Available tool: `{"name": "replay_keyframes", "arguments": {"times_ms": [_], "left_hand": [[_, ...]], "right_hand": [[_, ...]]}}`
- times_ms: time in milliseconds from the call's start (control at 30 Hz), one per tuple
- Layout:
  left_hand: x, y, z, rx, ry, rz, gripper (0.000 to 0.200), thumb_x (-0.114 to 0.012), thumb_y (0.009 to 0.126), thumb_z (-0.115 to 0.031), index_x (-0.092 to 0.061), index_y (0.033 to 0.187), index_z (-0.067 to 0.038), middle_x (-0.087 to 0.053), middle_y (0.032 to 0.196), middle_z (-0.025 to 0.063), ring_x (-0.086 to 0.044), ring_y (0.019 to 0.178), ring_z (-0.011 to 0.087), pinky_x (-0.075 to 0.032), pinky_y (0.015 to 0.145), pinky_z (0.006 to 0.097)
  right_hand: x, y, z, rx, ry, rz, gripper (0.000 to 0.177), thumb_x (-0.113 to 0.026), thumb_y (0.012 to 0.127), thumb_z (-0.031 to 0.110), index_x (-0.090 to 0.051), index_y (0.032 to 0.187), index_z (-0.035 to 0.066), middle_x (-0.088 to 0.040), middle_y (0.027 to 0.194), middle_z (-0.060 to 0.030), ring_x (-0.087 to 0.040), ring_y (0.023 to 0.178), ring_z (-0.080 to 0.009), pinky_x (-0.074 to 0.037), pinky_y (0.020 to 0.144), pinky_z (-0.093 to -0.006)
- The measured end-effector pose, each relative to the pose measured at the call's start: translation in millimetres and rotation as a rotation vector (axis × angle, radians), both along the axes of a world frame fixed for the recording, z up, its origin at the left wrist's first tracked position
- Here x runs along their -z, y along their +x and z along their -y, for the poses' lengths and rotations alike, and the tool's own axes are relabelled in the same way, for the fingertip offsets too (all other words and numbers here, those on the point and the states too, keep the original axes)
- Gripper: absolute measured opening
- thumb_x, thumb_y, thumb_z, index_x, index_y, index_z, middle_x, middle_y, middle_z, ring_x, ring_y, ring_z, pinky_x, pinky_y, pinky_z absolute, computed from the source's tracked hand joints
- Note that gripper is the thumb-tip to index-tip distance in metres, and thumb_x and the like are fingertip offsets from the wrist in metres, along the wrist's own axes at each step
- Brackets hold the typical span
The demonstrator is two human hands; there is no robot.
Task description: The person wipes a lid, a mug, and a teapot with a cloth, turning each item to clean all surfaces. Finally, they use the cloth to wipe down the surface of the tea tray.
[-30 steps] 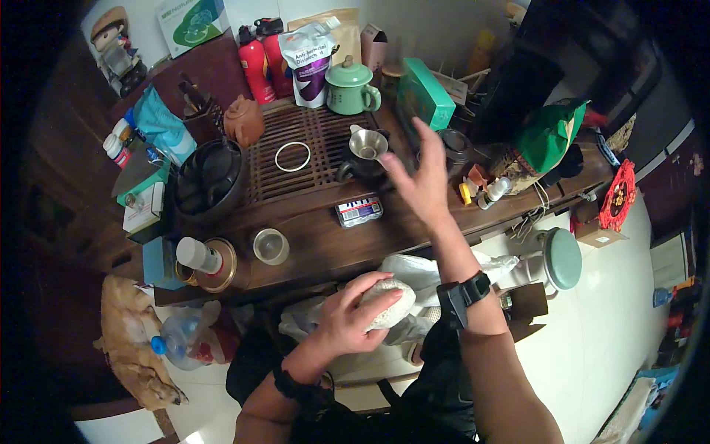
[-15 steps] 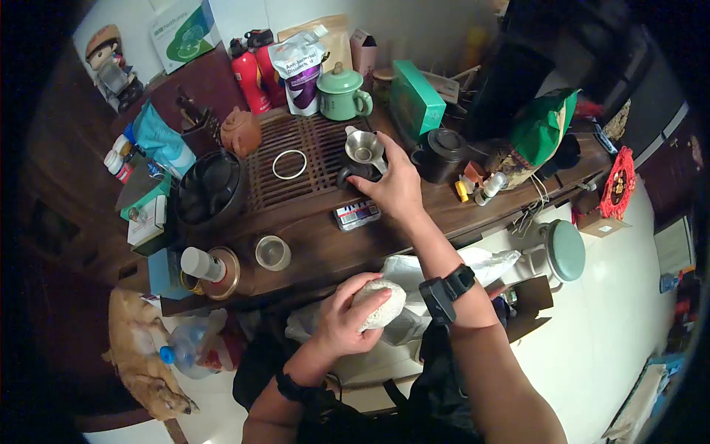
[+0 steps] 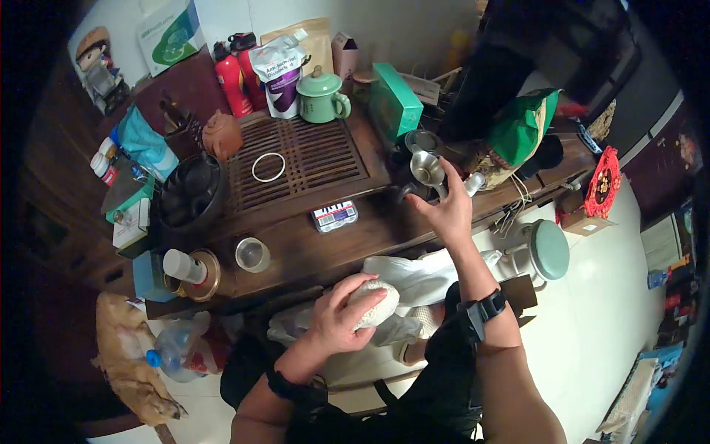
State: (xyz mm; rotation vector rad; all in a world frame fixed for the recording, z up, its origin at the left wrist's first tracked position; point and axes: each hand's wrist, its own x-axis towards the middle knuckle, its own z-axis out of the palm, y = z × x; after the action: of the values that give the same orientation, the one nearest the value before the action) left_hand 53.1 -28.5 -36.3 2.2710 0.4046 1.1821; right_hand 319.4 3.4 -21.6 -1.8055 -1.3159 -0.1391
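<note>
My left hand is closed around a bunched white cloth in front of the table edge. At the table's right side, my right hand grips a dark cup with a small handle, largely hidden by my fingers. On top of that cup sits a metal tea strainer, its bowl facing up. Just behind stands a dark lidded canister, partly covered by the strainer. To the left lies the slatted wooden tea tray with a white ring on it.
A small battery-like pack and a glass cup stand along the front. A green lidded mug, clay teapot and dark bowl line the tray. A dog lies on the floor at left; a stool stands right.
My right hand has carried the dark cup and strainer rightward off the tea tray towards the canister. My left hand keeps hold of the white cloth. The view has shifted slightly.
</note>
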Motion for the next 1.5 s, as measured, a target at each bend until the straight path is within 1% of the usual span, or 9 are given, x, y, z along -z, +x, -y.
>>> {"name": "replay_keyframes", "arguments": {"times_ms": [567,667,867,1100,1200,1267,1333,1400,1500], "left_hand": [[-4.7,-6.3,-3.6,-0.007,-0.025,-0.024,0.06,-0.07,0.055,-0.002,-0.062,0.113,-0.015,-0.055,0.12,0.0141,-0.063,0.097,0.0315,-0.055,0.08,0.037],[-5.6,-6.9,-4.7,-0.007,-0.02,-0.014,0.06,-0.07,0.055,-0.002,-0.062,0.113,-0.015,-0.055,0.119,0.0141,-0.064,0.095,0.0317,-0.055,0.08,0.0371],[-7.7,-9.3,-4.7,-0.015,-0.021,-0.004,0.059,-0.07,0.056,-0.003,-0.062,0.113,-0.016,-0.055,0.119,0.0141,-0.064,0.096,0.0312,-0.055,0.08,0.0363],[-7.9,-12.3,-6.1,-0.009,-0.032,-0.029,0.061,-0.068,0.057,-0.003,-0.06,0.117,-0.015,-0.052,0.122,0.0134,-0.062,0.099,0.0316,-0.055,0.081,0.0375],[-6.5,-13.2,-7.0,-0.03,-0.049,-0.007,0.064,-0.068,0.057,-0.003,-0.058,0.119,-0.015,-0.051,0.123,0.014,-0.06,0.102,0.033,-0.054,0.082,0.0386],[-4.6,-14.2,-7.4,-0.051,-0.096,-0.005,0.065,-0.067,0.058,-0.003,-0.056,0.121,-0.015,-0.05,0.124,0.0149,-0.059,0.104,0.0343,-0.053,0.083,0.0394],[-6.9,-14.2,-7.3,-0.117,-0.114,0.011,0.066,-0.066,0.06,-0.002,-0.053,0.123,-0.013,-0.049,0.125,0.0164,-0.057,0.106,0.0355,-0.051,0.085,0.0394],[-7.6,-12.7,-8.9,-0.165,-0.154,0.062,0.067,-0.065,0.061,-0.001,-0.05,0.126,-0.011,-0.049,0.125,0.0179,-0.055,0.108,0.0366,-0.049,0.088,0.0393],[-1.3,-11.6,-15.3,-0.207,-0.194,0.138,0.071,-0.065,0.065,-0.001,-0.04,0.131,-0.004,-0.044,0.127,0.0222,-0.048,0.116,0.0388,-0.041,0.097,0.0405]], "right_hand": [[53.0,23.9,1.8,-0.062,-0.063,0.098,0.08,-0.085,0.059,0.024,-0.048,0.126,0.001,-0.055,0.123,-0.0187,-0.053,0.112,-0.0336,-0.043,0.095,-0.0394],[55.8,23.7,2.8,-0.049,-0.134,0.076,0.084,-0.084,0.061,0.035,-0.045,0.13,0.004,-0.055,0.126,-0.0147,-0.049,0.119,-0.0303,-0.025,0.109,-0.0453],[58.3,23.2,3.9,-0.057,-0.156,0.07,0.088,-0.084,0.061,0.037,-0.043,0.132,0.004,-0.054,0.127,-0.0145,-0.049,0.12,-0.0295,-0.021,0.111,-0.046],[44.9,25.6,9.6,-0.134,-0.136,-0.122,0.102,-0.089,0.054,0.028,-0.036,0.136,0.0,-0.05,0.13,-0.0207,-0.048,0.121,-0.0337,-0.04,0.1,-0.0387],[40.3,31.7,10.8,-0.198,0.036,0.013,0.092,-0.087,0.06,0.026,-0.038,0.133,-0.001,-0.049,0.13,-0.0214,-0.048,0.121,-0.0336,-0.04,0.1,-0.0378],[18.8,19.2,16.7,-0.155,0.128,0.056,0.062,-0.077,0.074,0.019,-0.048,0.125,-0.001,-0.053,0.125,-0.02,-0.053,0.114,-0.0319,-0.041,0.097,-0.0381],[-1.0,-0.5,22.9,-0.134,0.182,0.18,0.048,-0.073,0.077,0.015,-0.054,0.118,-0.001,-0.058,0.118,-0.0174,-0.056,0.106,-0.0291,-0.043,0.092,-0.0365],[-0.1,-22.8,28.6,-0.356,0.114,-0.051,0.04,-0.071,0.079,0.014,-0.057,0.113,0.001,-0.06,0.113,-0.0147,-0.058,0.101,-0.0261,-0.044,0.088,-0.0345],[-8.3,-77.5,37.0,-0.923,-0.151,-0.574,0.068,-0.07,0.082,0.026,-0.037,0.137,0.004,-0.05,0.129,-0.0113,-0.051,0.115,-0.0236,-0.042,0.096,-0.0368]]}}
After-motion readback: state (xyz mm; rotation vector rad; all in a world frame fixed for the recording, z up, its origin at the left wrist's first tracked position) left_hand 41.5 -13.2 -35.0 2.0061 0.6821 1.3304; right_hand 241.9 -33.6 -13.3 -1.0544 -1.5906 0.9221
